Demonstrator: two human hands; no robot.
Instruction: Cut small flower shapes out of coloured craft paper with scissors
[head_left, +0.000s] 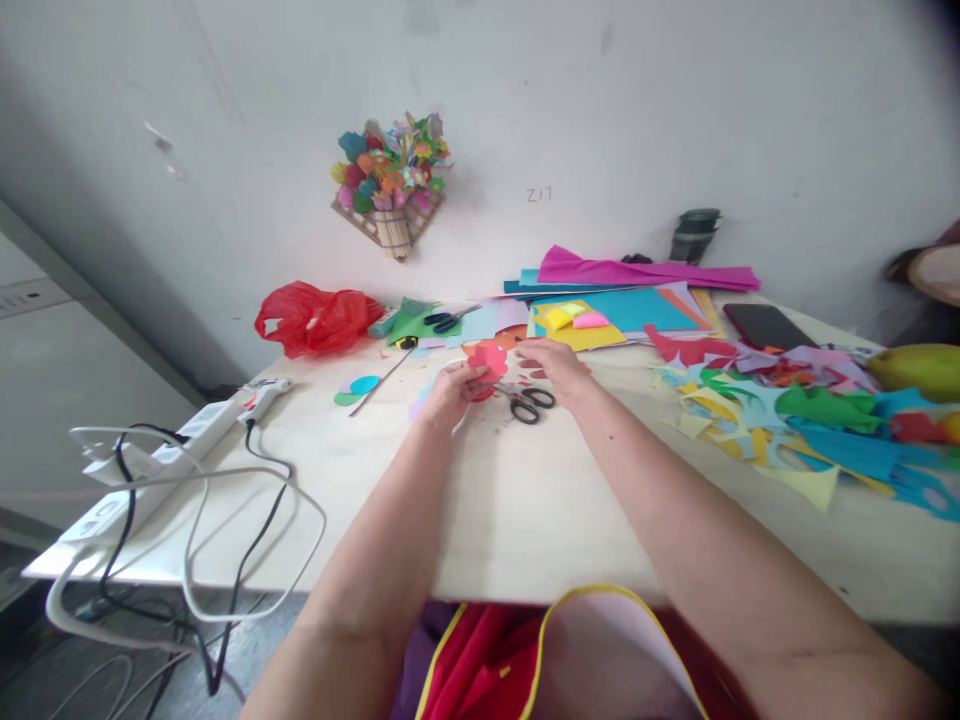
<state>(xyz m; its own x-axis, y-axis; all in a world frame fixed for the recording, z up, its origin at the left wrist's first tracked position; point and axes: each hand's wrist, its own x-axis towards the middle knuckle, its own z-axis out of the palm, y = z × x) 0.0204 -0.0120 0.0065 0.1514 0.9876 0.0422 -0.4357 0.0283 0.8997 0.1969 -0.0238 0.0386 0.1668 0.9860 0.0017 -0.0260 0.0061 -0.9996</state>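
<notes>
My left hand [453,394] is closed on a red paper flower [489,362] with a scalloped edge, pinching it at its lower left side. To the right of the flower, my right hand [556,366] is held low over the table with its fingers stretched out and nothing visible in them. Black-handled scissors [529,404] lie between the hands, their blades pointing toward the flower. Small dark red paper pieces lie partly hidden under my right hand. Another red piece [481,392] shows just below the flower.
Colourful paper scraps [780,410] and a phone [768,328] lie at right. Paper sheets [630,308], a second pair of scissors [444,321] and a red plastic bag [316,318] are at the back. A power strip [161,465] with loose cables runs along the left.
</notes>
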